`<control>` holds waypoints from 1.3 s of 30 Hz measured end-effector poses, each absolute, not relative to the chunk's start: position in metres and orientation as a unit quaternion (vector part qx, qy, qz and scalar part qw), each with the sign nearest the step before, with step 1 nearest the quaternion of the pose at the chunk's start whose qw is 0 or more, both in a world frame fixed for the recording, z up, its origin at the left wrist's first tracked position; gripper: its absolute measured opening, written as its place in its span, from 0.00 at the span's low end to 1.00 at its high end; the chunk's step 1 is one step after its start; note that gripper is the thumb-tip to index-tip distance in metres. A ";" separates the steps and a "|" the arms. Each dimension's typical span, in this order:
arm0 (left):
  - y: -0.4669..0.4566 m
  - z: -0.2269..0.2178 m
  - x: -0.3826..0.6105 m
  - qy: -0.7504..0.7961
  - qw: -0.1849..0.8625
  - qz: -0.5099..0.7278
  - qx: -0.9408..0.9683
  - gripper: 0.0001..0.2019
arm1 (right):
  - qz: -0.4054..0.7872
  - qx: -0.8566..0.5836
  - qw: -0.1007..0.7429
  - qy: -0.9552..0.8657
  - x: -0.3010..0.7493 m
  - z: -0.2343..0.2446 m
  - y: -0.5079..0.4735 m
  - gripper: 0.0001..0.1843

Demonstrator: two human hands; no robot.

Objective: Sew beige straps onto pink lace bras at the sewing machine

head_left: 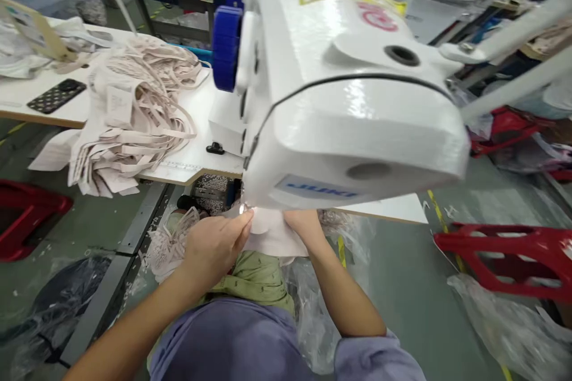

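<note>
My left hand [214,249] is closed at the left edge of a pale pink fabric piece [274,239], its thumb and fingers pinching the cloth. A small shiny metal part [243,208] shows by its fingertips. At the right side of the same cloth is my right hand [306,229], touching it; the machine head covers most of its fingers, so their grip is hidden. Over both hands looms a white JUKI sewing machine [366,131] with a blue handwheel [227,47]. Its needle area and the cloth's far part are out of sight beneath the head.
A heap of pale pink strapped pieces [134,107] hangs over the left table edge, beside a dotted phone [57,96]. Cut strips [172,244] bunch by my left forearm. Red plastic stools [509,256] and clear plastic bags [504,321] are on the floor.
</note>
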State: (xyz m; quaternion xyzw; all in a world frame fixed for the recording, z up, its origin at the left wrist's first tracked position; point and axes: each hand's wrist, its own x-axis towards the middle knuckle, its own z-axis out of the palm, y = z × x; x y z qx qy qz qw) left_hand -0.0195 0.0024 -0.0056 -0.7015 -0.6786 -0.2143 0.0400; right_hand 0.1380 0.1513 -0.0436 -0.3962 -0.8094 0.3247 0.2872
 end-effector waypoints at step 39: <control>0.008 -0.002 -0.026 -0.666 -0.075 -0.290 -0.683 0.15 | 0.525 -0.369 0.338 -0.688 0.157 -0.027 0.127 0.15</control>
